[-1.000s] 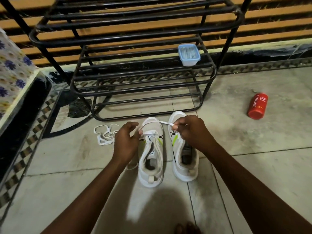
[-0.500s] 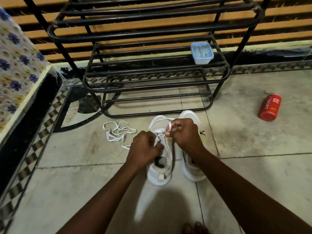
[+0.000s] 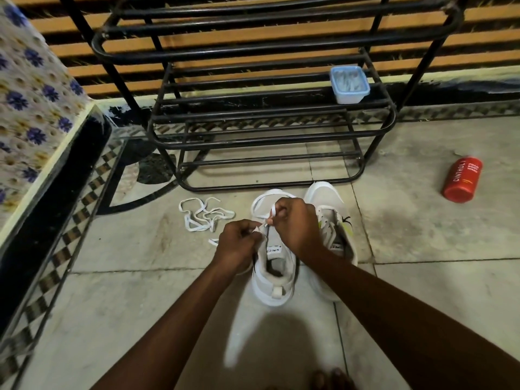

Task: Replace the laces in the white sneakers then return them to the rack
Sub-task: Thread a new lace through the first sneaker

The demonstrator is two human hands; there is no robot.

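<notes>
Fingers of left hand (image 3: 237, 244) and right hand (image 3: 298, 224) pinch the lace (image 3: 260, 200), apparently just above the sneaker (image 3: 274, 281).

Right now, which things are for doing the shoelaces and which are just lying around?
For the job:
sneaker being laced
other sneaker
lace, pinched by left hand and right hand
loose lace beside the shoes
black rack

Just lying about:
red bottle
blue tub on the rack
flowery cloth
</notes>
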